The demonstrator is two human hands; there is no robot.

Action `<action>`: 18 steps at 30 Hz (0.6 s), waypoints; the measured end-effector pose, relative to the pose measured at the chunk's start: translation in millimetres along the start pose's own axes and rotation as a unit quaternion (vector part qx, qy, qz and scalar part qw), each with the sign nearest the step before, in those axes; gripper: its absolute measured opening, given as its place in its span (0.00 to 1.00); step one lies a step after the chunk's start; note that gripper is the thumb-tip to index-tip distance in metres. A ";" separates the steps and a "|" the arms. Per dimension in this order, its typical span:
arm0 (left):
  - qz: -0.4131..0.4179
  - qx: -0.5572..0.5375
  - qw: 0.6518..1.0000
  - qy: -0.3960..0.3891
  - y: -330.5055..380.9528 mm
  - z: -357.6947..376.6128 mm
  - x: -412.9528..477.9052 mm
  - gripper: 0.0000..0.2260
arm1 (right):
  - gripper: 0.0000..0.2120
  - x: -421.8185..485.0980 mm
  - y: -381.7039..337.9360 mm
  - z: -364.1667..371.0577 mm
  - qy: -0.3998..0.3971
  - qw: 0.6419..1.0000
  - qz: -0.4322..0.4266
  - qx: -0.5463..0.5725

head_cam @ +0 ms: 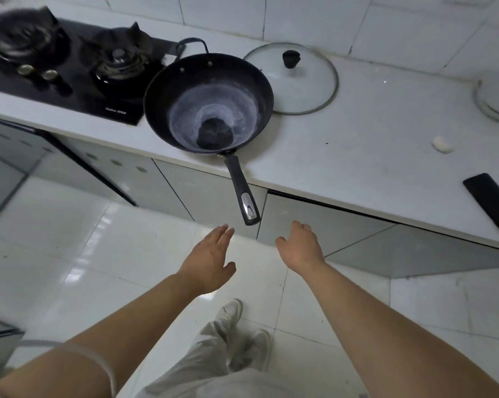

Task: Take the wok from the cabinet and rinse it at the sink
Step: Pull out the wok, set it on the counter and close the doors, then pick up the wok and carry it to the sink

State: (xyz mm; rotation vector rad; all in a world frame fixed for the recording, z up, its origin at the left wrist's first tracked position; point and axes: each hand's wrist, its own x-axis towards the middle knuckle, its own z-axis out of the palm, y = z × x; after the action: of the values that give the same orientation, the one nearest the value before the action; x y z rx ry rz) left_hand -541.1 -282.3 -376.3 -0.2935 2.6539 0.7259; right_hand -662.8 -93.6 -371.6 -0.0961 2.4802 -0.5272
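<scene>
A dark wok (211,90) with a worn grey inside sits on the white counter (357,145) beside the stove. Its long black handle (242,191) sticks out past the counter edge toward me. My left hand (211,259) hangs just below the handle's tip, fingers straight, holding nothing. My right hand (301,245) is a little right of the tip, fingers relaxed and empty. Neither hand touches the wok. No sink is in view.
A glass lid (314,90) with a black knob lies right of the wok. A black gas stove (70,64) fills the counter's left. A dark phone (489,202) lies near the right edge. A grey cabinet door (314,222) stands slightly ajar below the counter.
</scene>
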 end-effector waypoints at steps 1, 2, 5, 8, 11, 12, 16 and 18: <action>0.002 -0.001 1.000 0.003 3.4 -2.4 -5.7 0.36 | 0.23 -6.6 0.2 -2.8 0.002 1.000 -0.006 0.009; 0.004 -0.002 1.000 0.008 6.4 -4.7 -11.3 0.36 | 0.22 -13.2 -0.5 -5.7 0.004 1.000 -0.012 0.018; 0.006 -0.009 0.999 0.034 12.3 -12.8 -28.5 0.36 | 0.16 -30.0 -4.7 -14.8 0.017 0.998 -0.043 0.034; 0.015 -0.016 0.998 0.062 14.1 -26.1 -42.5 0.36 | 0.13 -43.0 -14.9 -25.0 0.039 0.995 -0.075 0.044; 0.030 -0.013 0.996 0.087 11.6 -43.3 -48.9 0.35 | 0.07 -51.9 -33.3 -35.6 0.062 0.992 -0.090 0.056; 0.034 -0.012 0.995 0.094 9.4 -49.5 -49.2 0.35 | 0.07 -53.1 -41.2 -38.9 0.067 0.991 -0.093 0.066; 0.053 -0.003 0.992 0.113 -2.6 -73.3 -43.6 0.35 | 0.11 -51.9 -76.8 -49.9 0.079 0.987 -0.094 0.102; 0.062 0.001 0.991 0.118 -10.8 -85.3 -38.7 0.34 | 0.16 -49.7 -97.9 -52.7 0.072 0.987 -0.084 0.118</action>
State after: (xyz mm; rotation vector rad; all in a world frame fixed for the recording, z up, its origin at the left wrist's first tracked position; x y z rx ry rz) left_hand -528.2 -332.3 -297.4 -0.2267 2.9188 0.7688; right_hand -657.0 -155.9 -267.2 -0.1791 2.5411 -0.9239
